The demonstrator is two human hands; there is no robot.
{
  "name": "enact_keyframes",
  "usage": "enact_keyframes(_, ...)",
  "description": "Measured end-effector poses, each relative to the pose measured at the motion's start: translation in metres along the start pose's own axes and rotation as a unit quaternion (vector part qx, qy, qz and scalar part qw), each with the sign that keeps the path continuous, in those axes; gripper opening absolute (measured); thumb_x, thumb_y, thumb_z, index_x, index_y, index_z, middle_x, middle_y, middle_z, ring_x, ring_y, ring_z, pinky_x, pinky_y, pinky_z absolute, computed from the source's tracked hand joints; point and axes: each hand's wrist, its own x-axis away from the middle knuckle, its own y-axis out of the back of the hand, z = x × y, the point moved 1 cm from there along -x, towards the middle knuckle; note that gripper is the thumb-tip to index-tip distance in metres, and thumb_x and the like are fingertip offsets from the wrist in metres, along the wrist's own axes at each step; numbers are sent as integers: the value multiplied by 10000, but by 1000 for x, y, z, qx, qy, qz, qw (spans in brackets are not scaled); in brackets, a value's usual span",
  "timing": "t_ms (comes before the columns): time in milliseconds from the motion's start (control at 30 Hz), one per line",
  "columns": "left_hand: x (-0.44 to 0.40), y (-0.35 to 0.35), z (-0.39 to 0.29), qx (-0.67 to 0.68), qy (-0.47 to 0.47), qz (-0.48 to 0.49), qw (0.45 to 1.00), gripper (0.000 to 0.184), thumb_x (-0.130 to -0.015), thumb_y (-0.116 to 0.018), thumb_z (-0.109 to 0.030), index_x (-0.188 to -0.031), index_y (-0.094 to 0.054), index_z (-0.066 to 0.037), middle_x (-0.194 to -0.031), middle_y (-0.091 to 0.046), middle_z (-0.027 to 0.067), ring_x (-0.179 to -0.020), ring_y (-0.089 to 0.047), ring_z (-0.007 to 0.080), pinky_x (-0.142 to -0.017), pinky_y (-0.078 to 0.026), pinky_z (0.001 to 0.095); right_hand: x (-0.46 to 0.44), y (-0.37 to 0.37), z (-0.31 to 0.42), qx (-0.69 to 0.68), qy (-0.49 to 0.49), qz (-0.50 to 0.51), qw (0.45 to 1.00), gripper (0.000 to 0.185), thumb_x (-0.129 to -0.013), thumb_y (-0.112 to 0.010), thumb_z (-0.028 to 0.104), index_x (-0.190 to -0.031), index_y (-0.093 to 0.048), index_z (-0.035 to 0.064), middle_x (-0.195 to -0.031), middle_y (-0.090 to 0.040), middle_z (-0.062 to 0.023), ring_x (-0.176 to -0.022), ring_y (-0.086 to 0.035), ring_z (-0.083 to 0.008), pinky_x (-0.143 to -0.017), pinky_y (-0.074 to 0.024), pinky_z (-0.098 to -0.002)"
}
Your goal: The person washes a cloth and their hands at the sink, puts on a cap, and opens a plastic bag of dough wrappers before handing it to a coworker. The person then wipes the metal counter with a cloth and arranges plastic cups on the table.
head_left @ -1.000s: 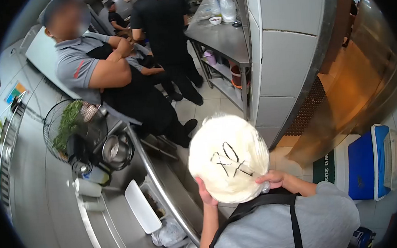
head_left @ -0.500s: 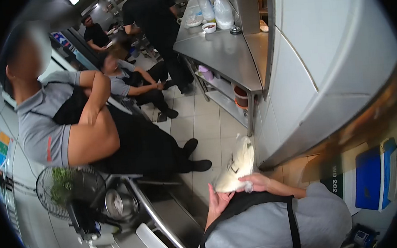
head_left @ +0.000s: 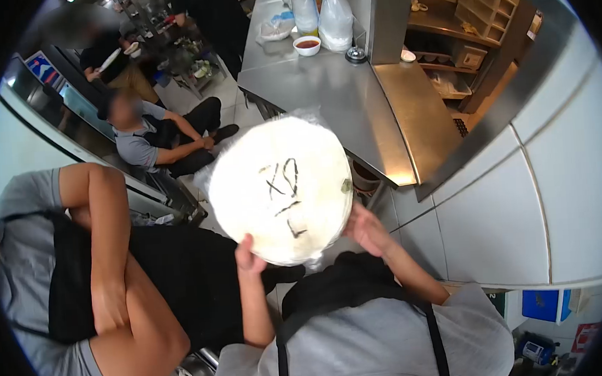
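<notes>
Held up in front of my chest is a clear plastic bag of tortillas (head_left: 280, 189), a round pale stack with black marker writing on its face and a small dark green spot near the right edge. My left hand (head_left: 251, 256) grips its lower left edge, the thumb on the front and the other fingers hidden behind. My right hand (head_left: 368, 231) holds the lower right edge, with the fingers partly behind the bag.
A person with folded arms (head_left: 113, 268) stands close on my left; another sits on the floor (head_left: 142, 132). Ahead right is a steel counter (head_left: 322, 90) bearing a bowl of red sauce (head_left: 307, 46), filled plastic bags (head_left: 335, 17) and a bell (head_left: 355, 55). A tiled wall (head_left: 495, 210) stands right.
Both hands have raised the bag of tortillas and turned its broad face toward me. My view has swung, bringing the counter and its pass-through opening closer.
</notes>
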Motion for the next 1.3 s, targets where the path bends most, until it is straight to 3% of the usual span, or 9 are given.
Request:
enact_keyframes(167,-74,7,-62,20,37,-38,998,709,-743,-582,-301,-1277,-266,43,-1252,-399,205,-1130,-421,337,-959,-338,439,-73,13,30,-130,24,3,991,817,-753,-583,478,-1331,-187,57,-1273,-383,-122,-1161,-394,-210,-936,-357,-364)
enact_keyframes(233,-98,23,-68,-9,127,-116,985,678,-736,-594,-263,-1260,-297,50,-1226,-430,201,-1106,-450,321,-937,-368,424,-95,27,17,-37,-98,-150,983,527,-834,-555,248,-1249,-348,-2,-1200,-472,-126,-1082,-482,-235,-919,-390,-365)
enact_keyframes(300,-118,44,-65,-92,126,-127,980,761,-783,-516,-499,-1270,-288,40,-1259,-404,182,-1132,-429,303,-954,-349,397,-120,41,8,-31,-171,-192,966,473,-863,-472,246,-1250,-351,1,-1206,-461,-157,-1069,-492,-263,-929,-380,-382)
enact_keyframes(367,-138,79,-56,29,119,14,992,875,-743,-440,-644,-1300,-260,7,-1308,-350,163,-1179,-378,299,-972,-321,409,-139,64,-8,-128,-149,-151,969,470,-870,-463,259,-1244,-352,-3,-1210,-459,-151,-1082,-481,-251,-936,-374,-375)
enact_keyframes(567,-210,39,-43,260,-2,-84,962,988,-662,-419,-736,-1330,-219,-36,-1373,-252,119,-1267,-221,287,-1049,-152,431,-264,78,16,-174,-85,-139,971,480,-870,-480,238,-1261,-326,5,-1226,-442,-138,-1105,-455,-252,-938,-372,-373)
enact_keyframes(900,-339,154,-93,97,-47,-240,965,566,-867,-419,-400,-1264,-321,-8,-1270,-398,149,-1141,-416,301,-966,-324,451,-473,64,31,-98,-171,-34,980,492,-859,-513,206,-1275,-315,37,-1198,-465,-136,-1052,-491,-225,-893,-410,-366)
enact_keyframes(1000,-375,189,-144,96,-48,-264,958,469,-876,-433,-282,-1221,-356,26,-1165,-485,173,-1057,-491,305,-920,-384,429,-531,86,40,202,-213,-17,956,511,-855,-524,195,-1287,-299,40,-1165,-494,-100,-953,-526,-143,-790,-450,-285)
enact_keyframes(1067,-405,221,-173,85,-76,-296,948,468,-847,-513,-241,-1191,-387,50,-1132,-503,162,-1016,-512,274,-886,-407,389,-561,99,44,259,-85,-87,958,505,-860,-512,187,-1292,-300,38,-1109,-530,-82,-880,-530,-94,-713,-447,-233)
enact_keyframes(1300,-536,323,-226,-90,-93,-444,887,513,-796,-604,-156,-1214,-378,40,-1110,-497,124,-1014,-481,197,-887,-376,322,-648,122,48,558,28,-387,734,448,-834,-499,120,-1254,-376,21,-1194,-486,-111,-1068,-458,-174,-878,-356,-285)
